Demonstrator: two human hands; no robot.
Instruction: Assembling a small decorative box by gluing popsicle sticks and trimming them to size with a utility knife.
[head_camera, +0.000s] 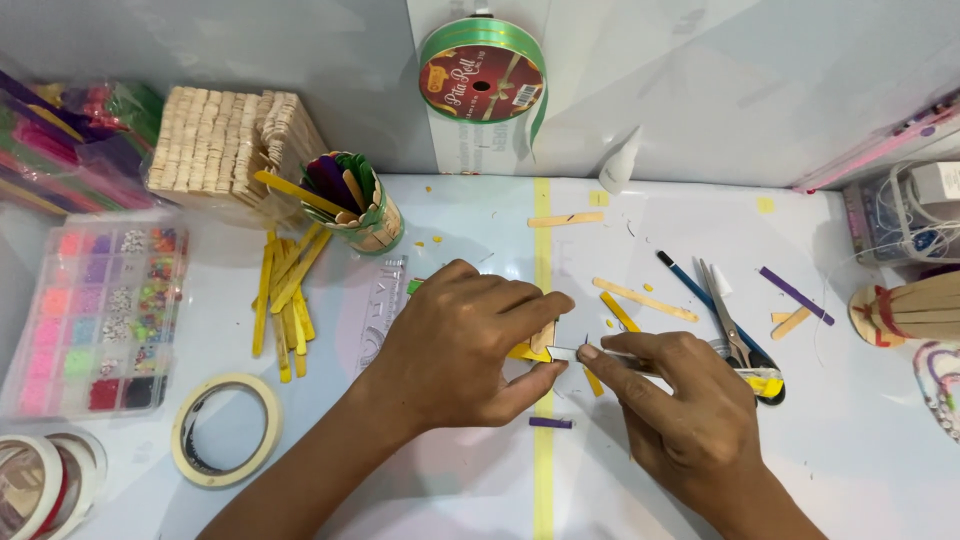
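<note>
Left hand (470, 345) pins one yellow stick (528, 352); right hand (680, 400) holds one blade (562, 354).

The left hand (465, 345) hides most of the yellow stick (530, 351); the blade's (562, 354) handle vanishes inside the right hand (680, 400); tape rolls (40, 487) are cut off at the lower left edge

White tabletop (860, 470), pale wall (750, 80)
</note>
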